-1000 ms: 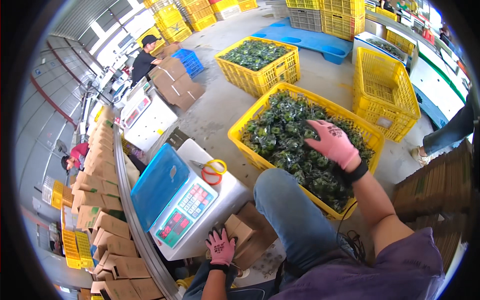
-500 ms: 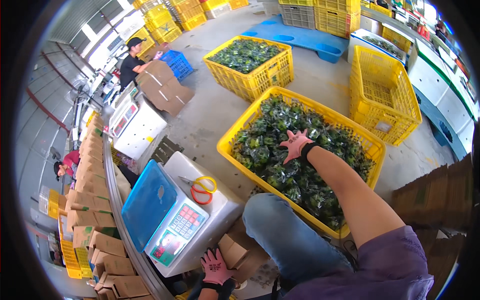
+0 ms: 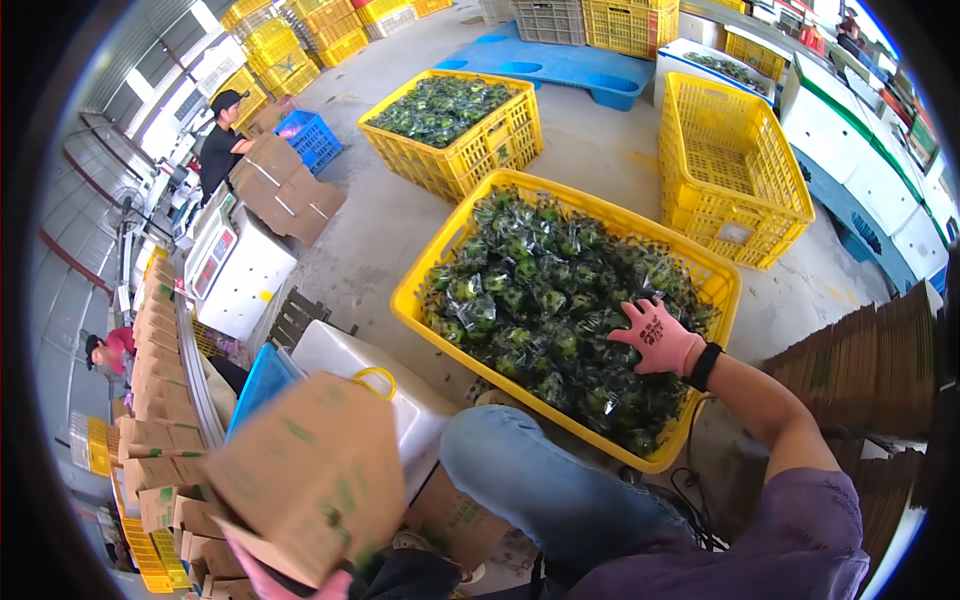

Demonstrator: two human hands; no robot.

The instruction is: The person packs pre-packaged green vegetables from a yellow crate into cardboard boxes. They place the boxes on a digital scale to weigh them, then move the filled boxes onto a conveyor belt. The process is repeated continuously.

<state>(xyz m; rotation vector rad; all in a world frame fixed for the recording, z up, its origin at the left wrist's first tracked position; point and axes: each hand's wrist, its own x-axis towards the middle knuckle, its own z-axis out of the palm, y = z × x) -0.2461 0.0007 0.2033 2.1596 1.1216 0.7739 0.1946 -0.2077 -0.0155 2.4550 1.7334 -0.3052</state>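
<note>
My right hand (image 3: 655,338), in a pink glove, has its fingers spread on the bagged green items (image 3: 525,280) heaped in the large yellow crate (image 3: 413,308). My left hand (image 3: 264,574), also gloved, grips a folded cardboard box (image 3: 300,470) at the lower left; its motion blurs it. This box covers much of the scale with the blue pan (image 3: 250,380) and most of the scissors, whose yellow handle (image 3: 375,375) shows on the white foam box (image 3: 320,345). My bent knee (image 3: 480,450) is beside the crate.
Another full yellow crate (image 3: 390,132) and an empty one (image 3: 690,190) stand beyond. A co-worker (image 3: 215,150) handles flattened cardboard (image 3: 285,195); another (image 3: 115,350) bends behind a row of cartons (image 3: 160,380). Cardboard stacks (image 3: 850,370) stand at right, a blue pallet (image 3: 550,70) behind.
My left hand has risen from beside the scale with a cardboard box, which now hides the scale's keypad. My right hand stays in the crate, its position over the heap shifted. The view has turned slightly.
</note>
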